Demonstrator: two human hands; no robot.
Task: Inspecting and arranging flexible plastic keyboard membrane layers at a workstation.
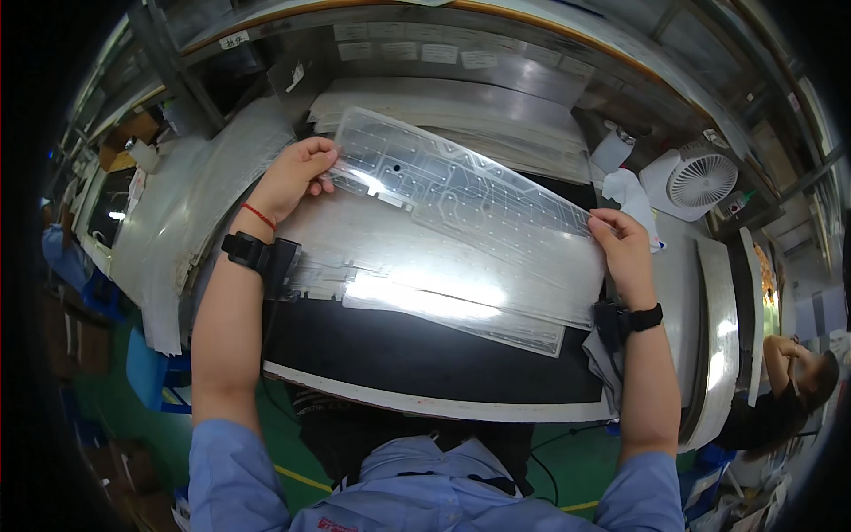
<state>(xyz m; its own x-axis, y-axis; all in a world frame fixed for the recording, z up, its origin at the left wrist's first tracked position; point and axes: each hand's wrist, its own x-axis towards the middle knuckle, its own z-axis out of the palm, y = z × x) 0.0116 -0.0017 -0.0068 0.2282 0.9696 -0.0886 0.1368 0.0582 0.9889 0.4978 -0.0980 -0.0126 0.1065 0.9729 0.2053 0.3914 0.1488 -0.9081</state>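
Observation:
Between my two hands a clear plastic sheet (470,191) with fine printed circuit lines is held up, tilted, its left end higher in view. My left hand (301,168) pinches its left end between thumb and fingers. At the opposite corner, my right hand (625,244) grips the sheet the same way. Below it lies a stack of similar sheets (425,288), slightly fanned and shiny with glare, on the black work mat (355,350). Another pile of sheets (461,115) rests behind, partly hidden by the held one.
A white fan (700,182) stands at the back right beside a crumpled white cloth (628,191) and a bottle (612,149). Large sheet stacks (191,191) cover the left bench. At far right sits another person (789,381). A blue stool (151,372) is at lower left.

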